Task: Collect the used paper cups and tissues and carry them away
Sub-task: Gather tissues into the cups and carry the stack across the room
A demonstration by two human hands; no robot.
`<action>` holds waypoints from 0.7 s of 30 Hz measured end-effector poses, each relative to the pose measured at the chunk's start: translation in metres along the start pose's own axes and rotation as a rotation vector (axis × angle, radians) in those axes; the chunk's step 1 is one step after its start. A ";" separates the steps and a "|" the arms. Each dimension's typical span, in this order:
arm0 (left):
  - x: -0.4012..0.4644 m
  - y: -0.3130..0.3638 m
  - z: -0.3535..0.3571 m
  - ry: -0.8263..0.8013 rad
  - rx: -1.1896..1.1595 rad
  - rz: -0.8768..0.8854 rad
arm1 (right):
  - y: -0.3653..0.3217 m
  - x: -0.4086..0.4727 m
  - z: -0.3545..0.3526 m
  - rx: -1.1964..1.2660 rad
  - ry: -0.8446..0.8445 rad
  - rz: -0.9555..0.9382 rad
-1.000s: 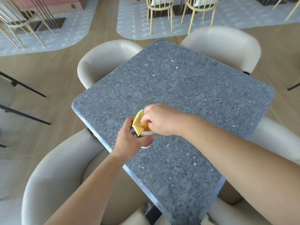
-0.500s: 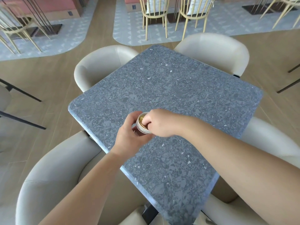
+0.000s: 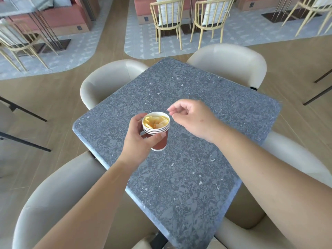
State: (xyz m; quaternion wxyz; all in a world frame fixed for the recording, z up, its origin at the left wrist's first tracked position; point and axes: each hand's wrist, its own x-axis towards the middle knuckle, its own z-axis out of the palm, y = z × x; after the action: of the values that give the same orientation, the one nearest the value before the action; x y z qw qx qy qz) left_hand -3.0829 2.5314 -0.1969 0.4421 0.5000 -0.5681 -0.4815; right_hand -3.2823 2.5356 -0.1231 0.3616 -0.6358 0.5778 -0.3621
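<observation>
Fingers and thumb of the left hand (image 3: pixel 139 139) grip the upright stack of paper cups (image 3: pixel 156 131), mouth up with yellow tissues (image 3: pixel 155 121) inside, while the right hand (image 3: pixel 193 119) hovers loosely curled beside the rim, holding nothing.

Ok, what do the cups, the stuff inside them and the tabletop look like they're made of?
Stacked cups: paper, by the thin rolled white rims and matte reddish-brown wall. Yellow tissues inside: soft crumpled paper, folds showing. Tabletop: dark grey speckled slab with a smooth finish and pale chips, probably terrazzo or composite stone. The left hand holds the stack.
</observation>
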 end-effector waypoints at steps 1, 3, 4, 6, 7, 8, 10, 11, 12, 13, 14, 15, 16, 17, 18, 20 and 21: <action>0.001 0.002 0.004 0.003 -0.008 0.002 | 0.004 -0.002 -0.002 0.025 0.014 0.004; 0.002 0.007 0.013 0.005 -0.013 0.010 | 0.010 -0.006 -0.007 0.085 0.042 0.018; 0.002 0.010 0.018 0.004 -0.012 0.016 | 0.013 -0.008 -0.009 0.120 0.056 0.026; 0.002 0.014 0.029 -0.002 -0.007 0.026 | 0.019 -0.011 -0.015 0.176 0.087 0.041; 0.003 0.015 0.034 -0.004 -0.006 0.032 | 0.022 -0.013 -0.019 0.193 0.099 0.049; 0.003 0.017 0.039 -0.006 -0.009 0.040 | 0.025 -0.015 -0.022 0.210 0.108 0.057; 0.004 0.019 0.047 -0.016 -0.025 0.049 | 0.030 -0.019 -0.028 0.257 0.130 0.078; 0.003 0.021 0.051 -0.021 -0.031 0.054 | 0.032 -0.022 -0.030 0.281 0.144 0.092; 0.002 0.023 0.055 -0.024 -0.035 0.059 | 0.034 -0.024 -0.032 0.306 0.159 0.105; 0.001 0.025 0.057 -0.027 -0.036 0.062 | 0.035 -0.026 -0.034 0.332 0.175 0.114; 0.000 0.026 0.060 -0.033 -0.038 0.063 | 0.036 -0.029 -0.035 0.359 0.193 0.120; -0.001 0.028 0.061 -0.041 -0.043 0.067 | 0.037 -0.032 -0.036 0.386 0.209 0.126; -0.001 0.028 0.062 -0.051 -0.046 0.073 | 0.037 -0.034 -0.037 0.411 0.221 0.134; -0.002 0.028 0.062 -0.065 -0.046 0.080 | 0.037 -0.038 -0.037 0.432 0.230 0.144; -0.002 0.028 0.062 -0.077 -0.045 0.085 | 0.037 -0.040 -0.037 0.444 0.235 0.152; -0.004 0.027 0.060 -0.100 -0.051 0.092 | 0.036 -0.047 -0.037 0.461 0.252 0.166; -0.004 0.028 0.059 -0.112 -0.059 0.095 | 0.034 -0.051 -0.035 0.475 0.267 0.172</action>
State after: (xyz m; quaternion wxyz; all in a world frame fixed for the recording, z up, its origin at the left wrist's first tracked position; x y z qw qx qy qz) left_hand -3.1441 2.5429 -0.1783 0.4467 0.4315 -0.6005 -0.5036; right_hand -3.3330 2.5826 -0.1382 0.4506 -0.4284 0.5711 -0.5360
